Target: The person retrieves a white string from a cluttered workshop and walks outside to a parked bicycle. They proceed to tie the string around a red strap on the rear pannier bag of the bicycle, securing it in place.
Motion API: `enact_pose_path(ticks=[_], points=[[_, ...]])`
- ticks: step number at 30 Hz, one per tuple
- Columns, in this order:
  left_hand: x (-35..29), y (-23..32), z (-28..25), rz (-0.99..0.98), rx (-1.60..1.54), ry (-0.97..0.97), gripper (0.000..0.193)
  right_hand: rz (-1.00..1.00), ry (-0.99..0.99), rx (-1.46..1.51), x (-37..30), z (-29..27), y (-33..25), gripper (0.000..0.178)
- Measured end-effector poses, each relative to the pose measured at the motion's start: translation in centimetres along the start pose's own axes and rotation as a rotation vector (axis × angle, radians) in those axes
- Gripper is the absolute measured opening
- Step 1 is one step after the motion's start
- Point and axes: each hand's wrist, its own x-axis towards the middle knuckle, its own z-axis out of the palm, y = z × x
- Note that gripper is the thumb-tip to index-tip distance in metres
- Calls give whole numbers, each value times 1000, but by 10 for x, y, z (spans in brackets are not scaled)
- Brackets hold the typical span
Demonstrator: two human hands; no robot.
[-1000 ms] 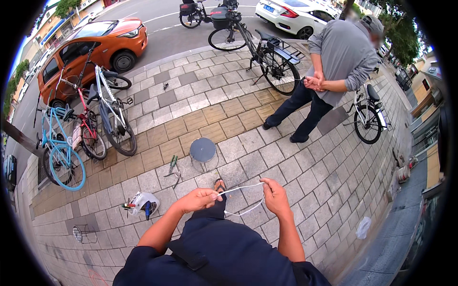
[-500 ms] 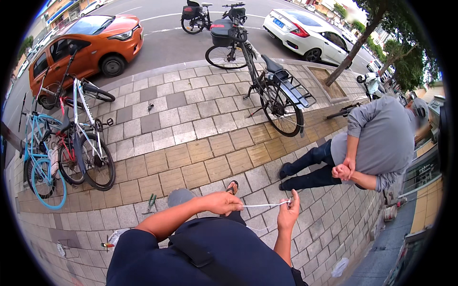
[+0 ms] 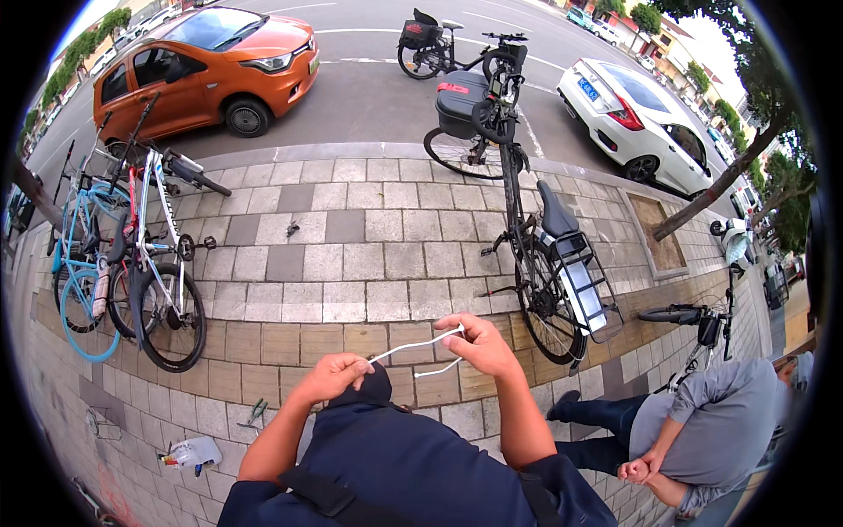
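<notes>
A thin white cord [image 3: 408, 345] is stretched between my two hands in front of my chest. Whether it is a cable or a string, I cannot tell. My left hand [image 3: 338, 376] pinches it at the left, fingers pressed together. Thumb and fingers of my right hand [image 3: 479, 342] grip it at the right, where a small white end pokes out above. From that hand a loose length hangs down and curls back left, ending over the yellow paving. Neither hand touches anything else.
A black bicycle [image 3: 553, 272] with a rear rack stands ahead on the right. Several bicycles [image 3: 167, 263] lean together at left. Pliers [image 3: 255, 413] and a plastic bag [image 3: 195, 452] lie on the paving. A person in grey [image 3: 702, 430] bends at right. Cars line the kerb.
My hands have risen, the right one bending inward, and the cord now bows with its loose end nearer. The view has turned, shifting the bicycles and the person in grey within it.
</notes>
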Motion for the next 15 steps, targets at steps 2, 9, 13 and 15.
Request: enact_pose_path(ticks=[2,9,13,15], points=[[49,11,-23,-11,-28,30,31,6,-105,109,51,-21,-10,21],[265,60,-139,62,-68,-50,28,-5,93,-1,237,-121,-20,20],[378,128,-189,53,-91,-81,30,-51,240,422,321,-159,-28,21],[437,142,-212,151,-30,-88,31,-86,317,597,367,-174,-31,20]])
